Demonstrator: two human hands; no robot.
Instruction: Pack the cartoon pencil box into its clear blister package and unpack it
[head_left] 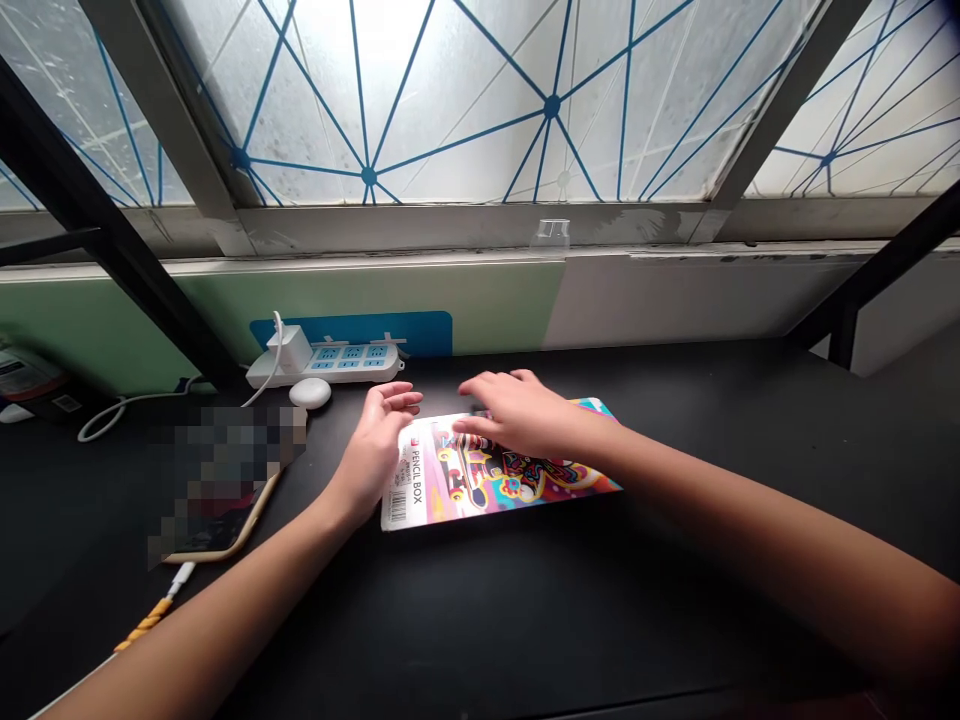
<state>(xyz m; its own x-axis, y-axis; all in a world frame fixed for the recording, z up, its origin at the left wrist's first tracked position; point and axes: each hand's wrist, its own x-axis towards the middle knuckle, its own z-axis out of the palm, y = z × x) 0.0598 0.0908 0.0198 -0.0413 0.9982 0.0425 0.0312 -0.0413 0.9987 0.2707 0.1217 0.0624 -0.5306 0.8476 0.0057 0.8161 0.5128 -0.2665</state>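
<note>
A colourful pencil box lies flat on the black tabletop, its barcode and "PENCIL BOX" label at the left end. Beside that left end is my left hand, palm turned inward, fingers loosely curved and apart from the thumb. My right hand reaches over the top of the box, its fingers stretched out to the left and the thumb apart. Neither hand appears to grip anything. Part of the box's far edge is hidden behind my right hand, and I cannot tell whether its fingers touch the surface.
To the left a phone with a charging cable lies on the table. Behind it stand a white power strip with a plugged-in charger and a small white round case. A dark container sits at far left. Black frame bars slope at both sides.
</note>
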